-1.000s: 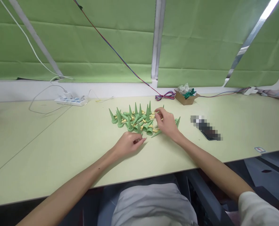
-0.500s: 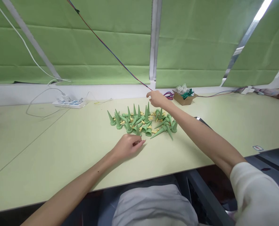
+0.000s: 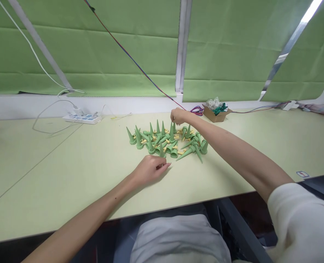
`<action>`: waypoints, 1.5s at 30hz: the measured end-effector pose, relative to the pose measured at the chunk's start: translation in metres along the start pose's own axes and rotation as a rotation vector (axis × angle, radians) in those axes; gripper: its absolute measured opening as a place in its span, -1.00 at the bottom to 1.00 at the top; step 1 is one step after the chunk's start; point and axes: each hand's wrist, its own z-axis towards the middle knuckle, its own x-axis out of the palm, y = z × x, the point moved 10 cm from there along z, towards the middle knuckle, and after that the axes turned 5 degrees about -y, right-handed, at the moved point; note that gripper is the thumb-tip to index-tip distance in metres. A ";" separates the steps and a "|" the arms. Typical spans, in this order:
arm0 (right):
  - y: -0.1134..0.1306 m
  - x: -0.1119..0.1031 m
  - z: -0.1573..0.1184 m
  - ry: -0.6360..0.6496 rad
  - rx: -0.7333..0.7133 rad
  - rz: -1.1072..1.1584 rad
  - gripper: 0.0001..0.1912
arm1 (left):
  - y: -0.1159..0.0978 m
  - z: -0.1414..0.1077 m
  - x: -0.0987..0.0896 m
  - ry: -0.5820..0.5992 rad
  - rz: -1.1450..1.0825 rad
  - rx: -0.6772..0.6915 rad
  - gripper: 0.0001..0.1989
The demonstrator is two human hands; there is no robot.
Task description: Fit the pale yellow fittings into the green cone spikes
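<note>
I have the left hand low at the near edge of a cluster of pale green, tapering cones with small yellow pieces among them, all on the pale yellow-green counter. Its grip is narrow, fingers curled and thumb reaching forward, just beside an upright cone whose base the fingers partly hide; I cannot tell whether they hold it.

The right hand reaches across to the far side of the cluster. I see its fingers pointing down, close together, at the tip of another upright cone. That grip looks narrow too, but from here I cannot tell if it has the tip.

Between my two hands, several cones stand upright and others lie on their sides, one showing its hollow round end toward me. Near the right forearm, a couple of lying cones cross each other.

Beyond the cluster, a coil of red and blue wire touches or nearly touches a small brown cardboard box holding clear crinkled plastic. Far left is a white power strip.
</note>
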 end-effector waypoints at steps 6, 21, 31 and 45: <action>0.000 -0.004 -0.007 -0.037 0.009 -0.007 -0.71 | 0.000 0.000 0.000 0.000 0.001 -0.007 -0.59; -0.015 0.004 -0.012 0.000 -0.051 0.024 -0.78 | -0.022 -0.007 0.001 -0.061 0.233 0.242 -0.76; -0.013 0.009 -0.016 0.003 -0.077 0.047 -0.79 | -0.034 -0.008 0.018 0.097 0.463 0.330 -0.74; -0.014 0.013 -0.022 0.029 -0.057 0.013 -0.77 | -0.026 0.009 0.028 0.185 0.518 0.220 -0.65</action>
